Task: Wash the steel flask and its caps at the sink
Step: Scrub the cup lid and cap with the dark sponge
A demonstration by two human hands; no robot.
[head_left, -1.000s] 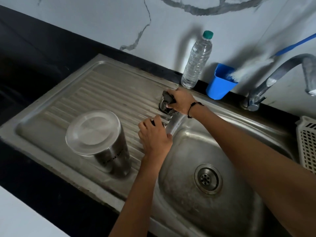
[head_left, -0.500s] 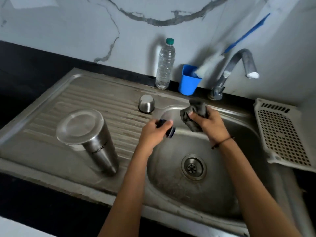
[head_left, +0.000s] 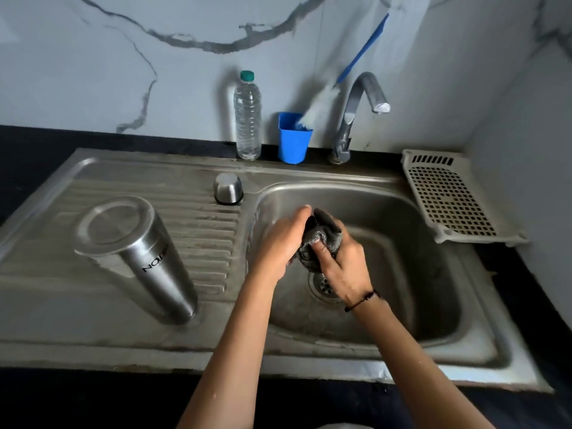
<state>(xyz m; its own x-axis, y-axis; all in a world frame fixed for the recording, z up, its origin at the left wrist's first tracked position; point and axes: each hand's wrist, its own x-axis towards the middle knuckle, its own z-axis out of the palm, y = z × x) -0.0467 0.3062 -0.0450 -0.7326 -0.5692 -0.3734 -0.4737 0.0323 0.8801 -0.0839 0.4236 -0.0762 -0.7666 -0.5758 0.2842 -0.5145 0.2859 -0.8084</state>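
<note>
Scrubbing of a small cap, by the look of it: left hand (head_left: 283,239) and right hand (head_left: 337,264) meet over the sink basin (head_left: 433,274), just above the drain. Right hand grips a dark scrub cloth (head_left: 322,230), thumb pressed into it. Left hand curled against the cloth; cap itself hidden, so grip cannot be told. Next likely calls for a rinse under the tap (head_left: 365,97), not running. Steel flask (head_left: 136,255) upturned at drainboard's left, well apart; steel cap (head_left: 228,187) near drainboard's back edge.
</note>
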